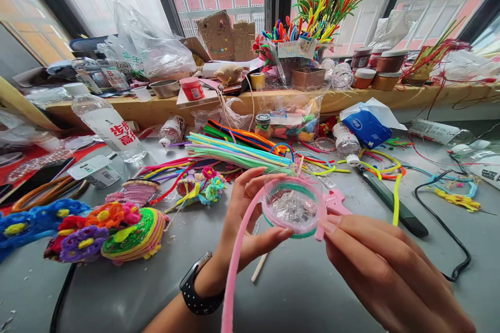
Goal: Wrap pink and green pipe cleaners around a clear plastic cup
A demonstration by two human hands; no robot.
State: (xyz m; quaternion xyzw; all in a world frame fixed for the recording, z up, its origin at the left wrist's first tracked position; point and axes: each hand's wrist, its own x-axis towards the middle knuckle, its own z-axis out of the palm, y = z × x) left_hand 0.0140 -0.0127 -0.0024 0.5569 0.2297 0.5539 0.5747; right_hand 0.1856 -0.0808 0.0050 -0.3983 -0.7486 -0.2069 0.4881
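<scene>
My left hand [250, 213] is closed around a clear round plastic lid [292, 208], fingers behind it and thumb on its lower edge. A pink pipe cleaner [234, 265] is wrapped round the lid's rim above a green one, and its loose tail hangs down toward me. My right hand [375, 260] pinches the pink pipe cleaner at the lid's lower right edge. A black watch [197, 289] sits on my left wrist. Both hands hover over the grey table [304, 291].
Finished pipe-cleaner flowers and a green and pink disc [133, 234] lie at the left. Bundles of loose pipe cleaners [238, 153] fill the middle. A water bottle [109, 125], black scissors [390, 200], a black cable [449, 229] and a tissue pack [365, 127] surround them. A cluttered shelf [250, 99] runs behind.
</scene>
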